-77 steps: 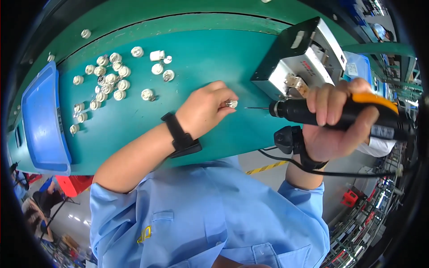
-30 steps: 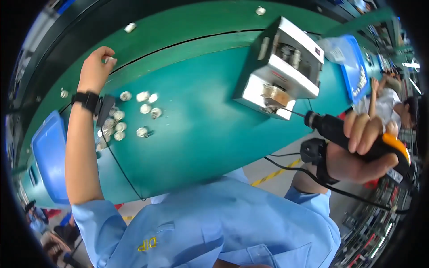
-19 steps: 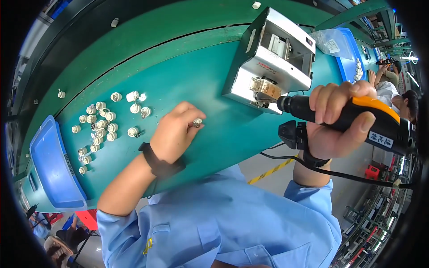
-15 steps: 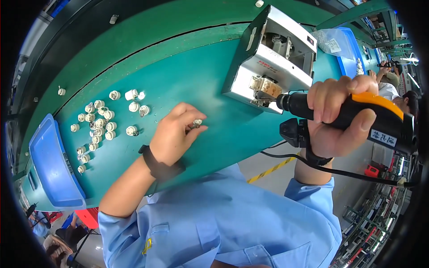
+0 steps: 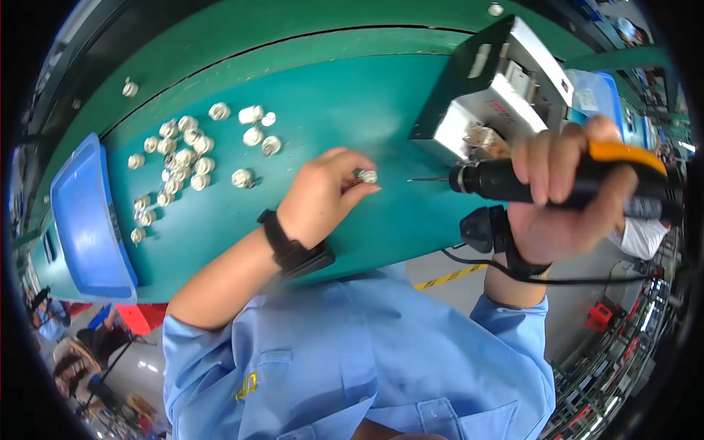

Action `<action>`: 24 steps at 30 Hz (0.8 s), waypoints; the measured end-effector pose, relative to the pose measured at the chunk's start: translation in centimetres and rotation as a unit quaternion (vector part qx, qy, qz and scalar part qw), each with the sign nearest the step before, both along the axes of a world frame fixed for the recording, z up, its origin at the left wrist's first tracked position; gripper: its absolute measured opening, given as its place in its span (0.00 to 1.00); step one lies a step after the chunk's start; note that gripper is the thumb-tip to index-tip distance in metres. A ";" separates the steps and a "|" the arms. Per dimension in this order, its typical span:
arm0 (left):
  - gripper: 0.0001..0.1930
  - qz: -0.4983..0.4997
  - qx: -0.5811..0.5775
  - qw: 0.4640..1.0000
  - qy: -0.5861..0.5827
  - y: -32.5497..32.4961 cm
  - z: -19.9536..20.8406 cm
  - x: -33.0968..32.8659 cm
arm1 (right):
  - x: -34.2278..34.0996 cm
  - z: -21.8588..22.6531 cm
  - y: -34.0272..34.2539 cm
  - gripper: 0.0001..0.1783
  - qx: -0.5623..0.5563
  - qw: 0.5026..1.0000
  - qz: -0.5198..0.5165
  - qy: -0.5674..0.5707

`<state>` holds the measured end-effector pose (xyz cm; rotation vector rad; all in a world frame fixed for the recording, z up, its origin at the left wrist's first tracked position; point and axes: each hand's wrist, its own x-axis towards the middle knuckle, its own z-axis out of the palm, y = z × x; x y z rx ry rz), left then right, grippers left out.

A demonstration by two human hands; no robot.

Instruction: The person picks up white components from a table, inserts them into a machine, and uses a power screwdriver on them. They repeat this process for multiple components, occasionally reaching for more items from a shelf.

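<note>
My left hand point(image 5: 326, 192) is closed in a pinch on a small white round fitting point(image 5: 368, 177), held over the green mat between thumb and fingers. Wrapped in my right hand point(image 5: 568, 194) is a black electric screwdriver point(image 5: 488, 180) with an orange stripe. Its thin bit point(image 5: 429, 179) points left towards the fitting, with a gap between them. Just beyond the screwdriver stands a white and black boxy screw feeder point(image 5: 453, 133); the tool partly covers its front. More white round fittings point(image 5: 202, 164) with metal parts lie scattered on the mat to the left.
A blue tray point(image 5: 82, 209) lies at the mat's left end. Behind the feeder are another blue tray point(image 5: 610, 95) and a clear plastic bag point(image 5: 587, 89). A black cable point(image 5: 572, 281) trails beneath my right wrist. Other people are in the background.
The screwdriver has come away from the feeder's front, and its bit now shows in the open. My left hand has moved right and slightly away from me, still pinching the fitting. The view has shifted.
</note>
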<state>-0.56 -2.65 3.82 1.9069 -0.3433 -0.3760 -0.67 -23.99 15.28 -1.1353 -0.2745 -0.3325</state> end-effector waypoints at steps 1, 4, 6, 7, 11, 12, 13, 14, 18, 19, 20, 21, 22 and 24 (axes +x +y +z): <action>0.13 -0.012 -0.012 1.000 -0.007 0.1 -0.4 0.0 | -0.3 0.0 0.9 0.24 -0.010 0.999 0.025 -0.029; 0.13 -0.016 -0.034 0.999 -0.011 0.3 -1.2 -0.1 | -0.2 -0.3 2.7 0.26 -0.032 0.992 0.078 -0.092; 0.13 -0.011 -0.056 0.998 -0.006 0.3 -1.7 -0.2 | 0.0 -0.8 3.7 0.28 -0.062 0.993 0.069 -0.068; 0.13 -0.008 -0.057 0.998 -0.004 0.3 -1.8 -0.2 | 0.0 -0.9 4.2 0.29 -0.070 0.993 0.068 -0.062; 0.12 -0.006 -0.074 0.997 -0.004 0.4 -2.1 -0.3 | -0.3 -0.6 5.9 0.29 -0.143 0.990 0.012 -0.009; 0.12 -0.001 -0.086 0.996 -0.009 0.4 -2.1 -0.3 | -0.4 -0.5 6.1 0.29 -0.157 0.988 0.002 0.000; 0.12 0.005 -0.098 0.995 -0.014 0.3 -2.2 -0.4 | -0.5 -0.5 6.3 0.29 -0.176 0.984 -0.004 0.006; 0.12 0.011 -0.109 0.994 -0.018 0.3 -2.2 -0.4 | -0.4 -0.5 6.5 0.29 -0.194 0.981 -0.010 0.013; 0.12 0.018 -0.126 0.992 -0.023 0.3 -2.7 -0.4 | -0.4 -0.8 6.7 0.27 -0.206 0.978 0.023 0.019; 0.12 0.020 -0.126 0.992 -0.022 0.4 -2.8 -0.4 | -0.4 -0.9 6.8 0.27 -0.205 0.978 0.033 0.019; 0.12 0.019 -0.123 0.992 -0.027 0.4 -2.7 -0.4 | -0.4 -0.9 6.8 0.27 -0.204 0.978 0.042 0.020; 0.12 0.018 -0.119 0.992 -0.033 0.4 -2.6 -0.4 | -0.4 -0.8 6.9 0.27 -0.210 0.976 0.046 0.017; 0.12 0.017 -0.115 0.992 -0.039 0.4 -2.6 -0.3 | -0.4 -0.7 7.1 0.27 -0.217 0.975 0.050 0.015; 0.12 0.020 -0.115 0.993 -0.036 0.3 -2.6 -0.4 | -0.2 -0.4 7.2 0.27 -0.223 0.973 0.056 0.013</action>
